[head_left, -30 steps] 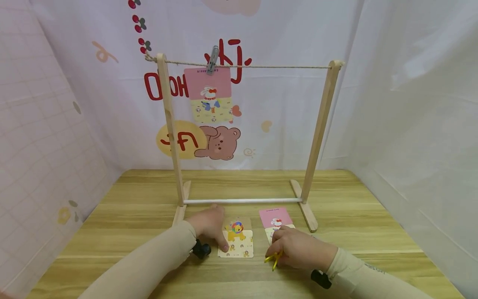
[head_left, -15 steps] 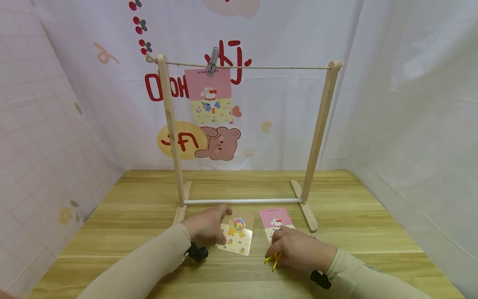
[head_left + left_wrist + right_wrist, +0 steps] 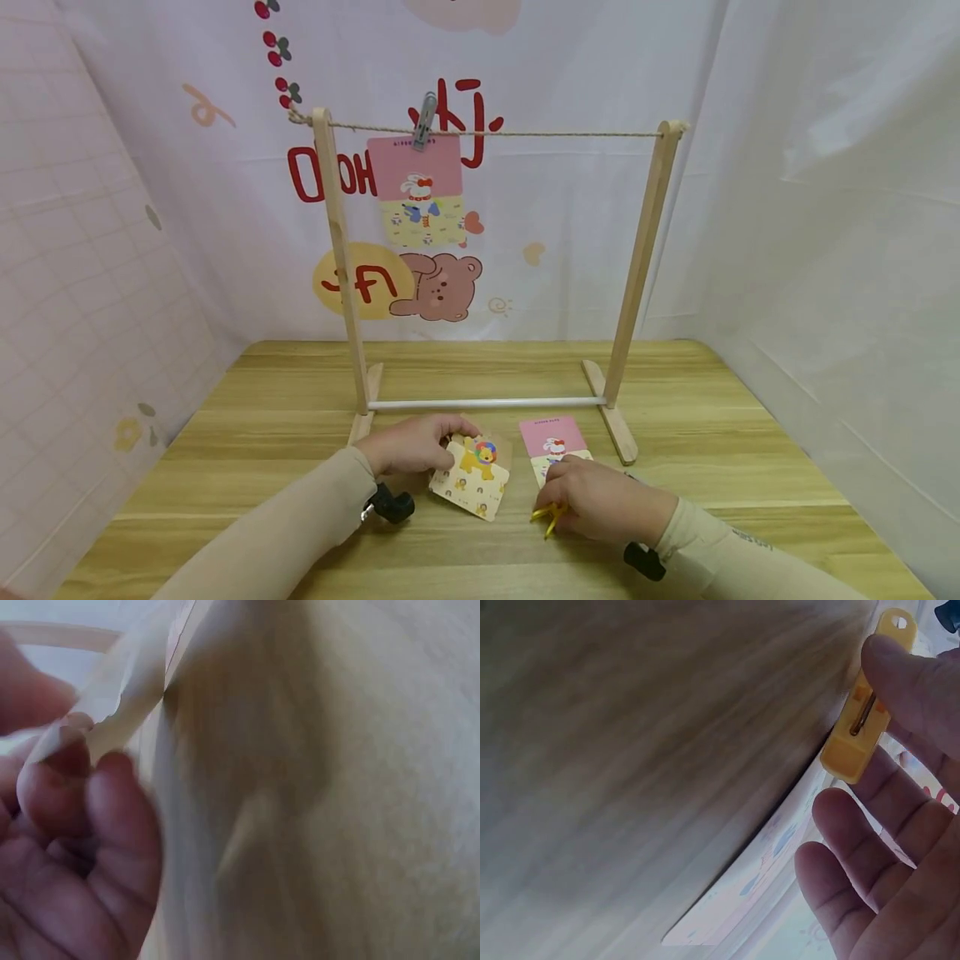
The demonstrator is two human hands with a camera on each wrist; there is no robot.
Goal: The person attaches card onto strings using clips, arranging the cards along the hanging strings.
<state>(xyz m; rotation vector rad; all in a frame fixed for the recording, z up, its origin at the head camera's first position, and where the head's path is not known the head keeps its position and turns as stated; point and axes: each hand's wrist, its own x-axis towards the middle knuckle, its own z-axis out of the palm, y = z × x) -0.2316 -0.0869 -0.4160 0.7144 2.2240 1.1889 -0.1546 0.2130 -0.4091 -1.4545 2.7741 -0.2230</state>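
Beside the pink card, edges apart — left fingers pinch the lion card.

On the white curtain, red letters between the wooden post and the hanging card read "OH"; other red strokes there are unclear. Print on the hanging card, the lower pink card and the right sleeve is too small to read.
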